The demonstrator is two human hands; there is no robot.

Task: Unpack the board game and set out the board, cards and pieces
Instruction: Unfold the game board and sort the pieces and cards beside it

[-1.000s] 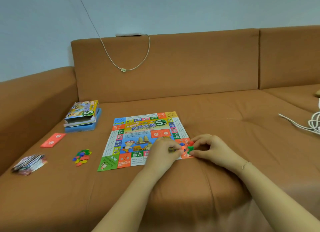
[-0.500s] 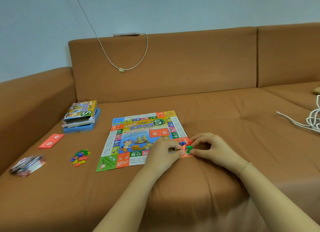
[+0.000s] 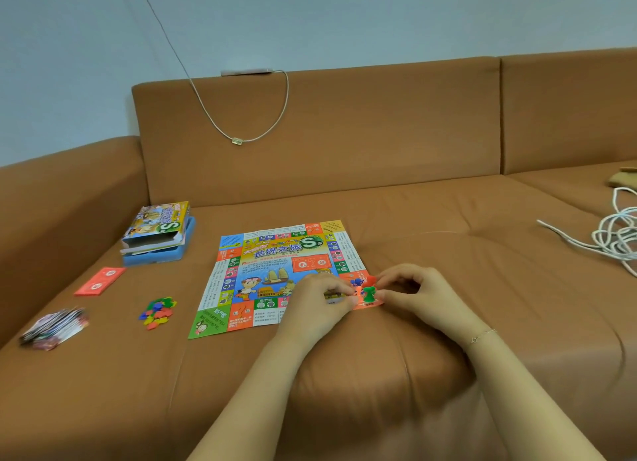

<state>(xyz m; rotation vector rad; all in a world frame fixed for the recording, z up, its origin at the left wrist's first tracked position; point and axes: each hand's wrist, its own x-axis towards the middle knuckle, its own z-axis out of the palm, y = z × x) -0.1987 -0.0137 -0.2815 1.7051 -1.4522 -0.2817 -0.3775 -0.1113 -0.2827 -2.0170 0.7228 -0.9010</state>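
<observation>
pawns going onto the board (image 3: 275, 274) corner now. left hand (image 3: 319, 302) curled, can't tell what it's gripping; right hand (image 3: 418, 293) loosely pinched beside the green pawn (image 3: 369, 293), contact unclear. next i'd guess: stand them upright, the couch (image 3: 413, 374) is soft.

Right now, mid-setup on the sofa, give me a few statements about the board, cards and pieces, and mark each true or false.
1. The game board lies unfolded on the sofa seat. True.
2. Both hands work at the board's near right corner, where a green pawn stands. True.
3. The red card stack lies on the board. False: it lies on the seat, left of the board.
4. The small coloured pieces are inside the game box. False: they are heaped on the seat, left of the board.
5. The left hand rests on the game box. False: it is over the board's near edge, beside the right hand.
</observation>
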